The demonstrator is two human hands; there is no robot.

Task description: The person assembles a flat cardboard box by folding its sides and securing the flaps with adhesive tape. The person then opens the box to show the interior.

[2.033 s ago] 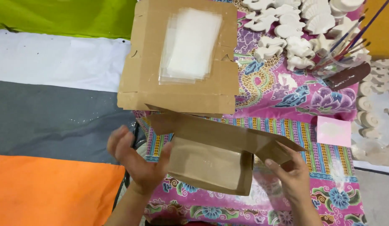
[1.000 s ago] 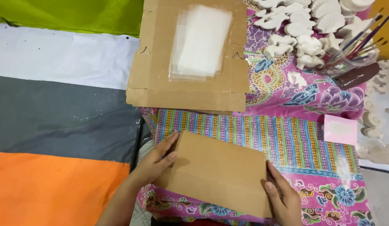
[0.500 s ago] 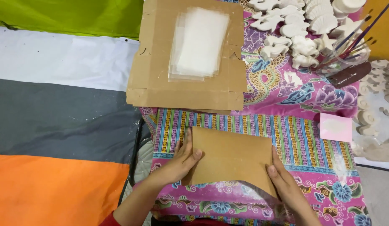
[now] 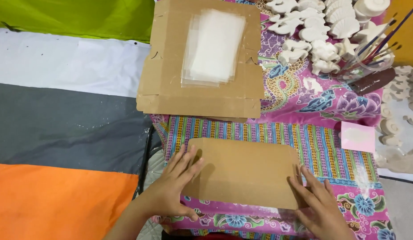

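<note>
I am pressing my left hand (image 4: 177,189), open with fingers spread, on the left edge of the flat brown cardboard piece (image 4: 244,172) lying on the patterned cloth (image 4: 331,153) over the worktop. My right hand (image 4: 320,209), open too, is touching its lower right corner. A pink card (image 4: 357,137) is lying near, further right.

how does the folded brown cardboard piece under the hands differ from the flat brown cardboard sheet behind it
The folded brown cardboard piece is smaller, with a bare top; the flat brown cardboard sheet is larger and carries a stack of clear plastic sheets. The left hand and right hand press on the folded piece; nothing touches the flat sheet. Both are plain brown cardboard lying on the patterned cloth.
</note>
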